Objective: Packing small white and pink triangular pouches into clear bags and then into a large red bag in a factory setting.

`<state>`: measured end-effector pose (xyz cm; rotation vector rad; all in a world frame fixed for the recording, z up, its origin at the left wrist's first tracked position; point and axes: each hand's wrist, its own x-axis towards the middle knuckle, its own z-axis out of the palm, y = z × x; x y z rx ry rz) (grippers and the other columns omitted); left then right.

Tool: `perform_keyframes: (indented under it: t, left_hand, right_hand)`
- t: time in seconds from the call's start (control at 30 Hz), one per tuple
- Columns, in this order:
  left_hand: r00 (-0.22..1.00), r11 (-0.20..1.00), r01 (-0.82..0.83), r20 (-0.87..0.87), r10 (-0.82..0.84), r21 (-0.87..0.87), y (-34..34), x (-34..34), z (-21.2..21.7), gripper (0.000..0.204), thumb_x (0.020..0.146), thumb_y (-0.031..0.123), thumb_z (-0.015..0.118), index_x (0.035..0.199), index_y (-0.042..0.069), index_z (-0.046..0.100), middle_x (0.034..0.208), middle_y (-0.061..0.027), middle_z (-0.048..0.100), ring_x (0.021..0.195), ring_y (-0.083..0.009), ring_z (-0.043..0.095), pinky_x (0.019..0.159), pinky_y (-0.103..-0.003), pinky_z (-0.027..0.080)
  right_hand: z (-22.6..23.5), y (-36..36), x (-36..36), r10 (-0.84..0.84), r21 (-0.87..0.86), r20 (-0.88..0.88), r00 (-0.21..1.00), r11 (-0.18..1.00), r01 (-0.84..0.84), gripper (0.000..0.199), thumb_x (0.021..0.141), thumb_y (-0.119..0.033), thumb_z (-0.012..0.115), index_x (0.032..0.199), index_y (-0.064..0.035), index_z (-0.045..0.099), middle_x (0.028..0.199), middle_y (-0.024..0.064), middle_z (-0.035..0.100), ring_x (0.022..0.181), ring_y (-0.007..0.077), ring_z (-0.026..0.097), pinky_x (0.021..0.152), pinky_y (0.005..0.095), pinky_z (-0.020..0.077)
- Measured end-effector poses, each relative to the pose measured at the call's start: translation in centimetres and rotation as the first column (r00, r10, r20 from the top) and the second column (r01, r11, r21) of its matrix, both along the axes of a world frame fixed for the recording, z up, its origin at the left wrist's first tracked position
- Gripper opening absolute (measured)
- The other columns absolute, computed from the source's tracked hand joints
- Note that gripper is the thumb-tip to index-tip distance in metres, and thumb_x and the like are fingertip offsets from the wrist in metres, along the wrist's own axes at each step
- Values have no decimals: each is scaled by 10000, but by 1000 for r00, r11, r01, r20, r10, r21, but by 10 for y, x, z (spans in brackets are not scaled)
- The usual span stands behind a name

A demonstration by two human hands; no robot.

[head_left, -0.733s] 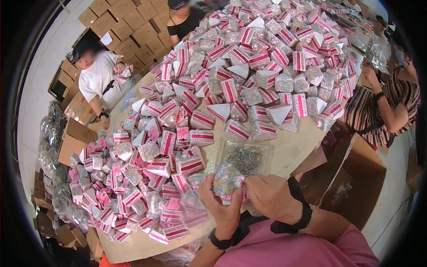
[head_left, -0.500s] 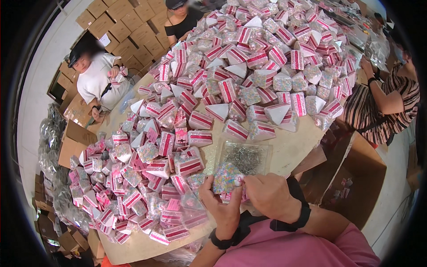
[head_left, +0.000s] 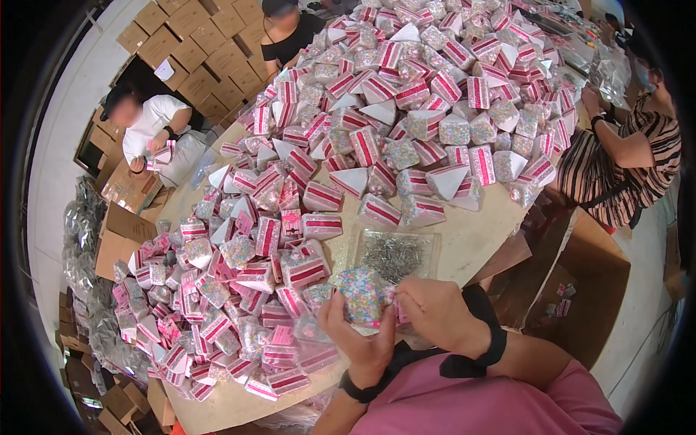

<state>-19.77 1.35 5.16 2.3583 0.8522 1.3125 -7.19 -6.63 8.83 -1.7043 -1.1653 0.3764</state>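
My left hand [head_left: 360, 339] and my right hand [head_left: 433, 312] both grip one small clear wedge-shaped box [head_left: 362, 293] filled with coloured sprinkle-like bits, held just above the near edge of the round table [head_left: 478, 232]. The left hand holds it from below, the right hand pinches its right side. Just beyond it lies a clear shallow tray [head_left: 394, 255] of small dark metal pieces. A huge heap of the same pink-and-white striped wedge boxes [head_left: 377, 109] covers most of the tabletop.
Three other people sit around the table: one in white [head_left: 148, 127] at the left, one in black [head_left: 286, 32] at the far side, one in a striped top [head_left: 627, 156] at the right. Cardboard cartons [head_left: 192, 51] stack behind; an open carton [head_left: 580, 283] stands at my right.
My hands have turned the wedge box slightly and drawn it a little nearer to me. The person in white has shifted their hands.
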Motion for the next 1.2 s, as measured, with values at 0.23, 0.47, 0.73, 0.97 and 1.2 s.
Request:
perform_keyframes:
  t: [0.23, 0.47, 0.73, 0.97, 1.2]
  left_hand:
    - [999, 985, 48, 1, -49, -167, 4, -8, -3, 699, 677, 82, 732, 1262, -33, 367, 1179, -168, 394, 1111, -300, 412, 978, -396, 325]
    - [990, 939, 111, 123, -75, -327, 15, -15, 3, 663, 685, 124, 739, 1228, -36, 393, 1142, -154, 409, 1083, -262, 434, 960, -357, 353]
    - [988, 811, 91, 157, 1, -578, 29, -30, 3, 602, 745, 156, 731, 1229, -29, 424, 1086, -113, 505, 940, -187, 532, 827, -298, 456]
    - [887, 894, -216, 303, 348, -393, 160, -124, 94, 547, 891, 210, 569, 1344, -4, 349, 1315, -151, 430, 1142, -232, 471, 913, -356, 420]
    - [965, 927, -35, -256, -66, -373, 91, -98, 48, 350, 778, 92, 676, 1105, 16, 577, 1128, -139, 590, 1048, -282, 560, 900, -369, 441]
  right_hand:
    - [-2, 7, 0, 78, -10, -298, 951, 996, -85, 115, 839, -74, 562, 918, -21, 499, 743, 109, 584, 620, 208, 624, 534, 334, 492]
    - [-1, 18, 7, 235, 92, -728, 644, 964, -248, 78, 835, 17, 564, 874, 6, 498, 709, 66, 569, 650, 123, 614, 561, 231, 510]
    - [-2, 18, 5, 195, -77, -640, 743, 946, -315, 90, 839, -51, 596, 891, 0, 543, 714, 26, 577, 638, 84, 595, 557, 222, 491]
    - [-25, 9, 19, 118, -103, -733, 670, 954, -281, 88, 871, -80, 563, 916, -5, 554, 726, 41, 591, 591, 94, 588, 519, 221, 482]
    - [-56, -7, 42, -4, -135, -740, 673, 980, -143, 76, 878, -86, 538, 908, -15, 545, 722, 42, 592, 568, 91, 581, 493, 205, 459]
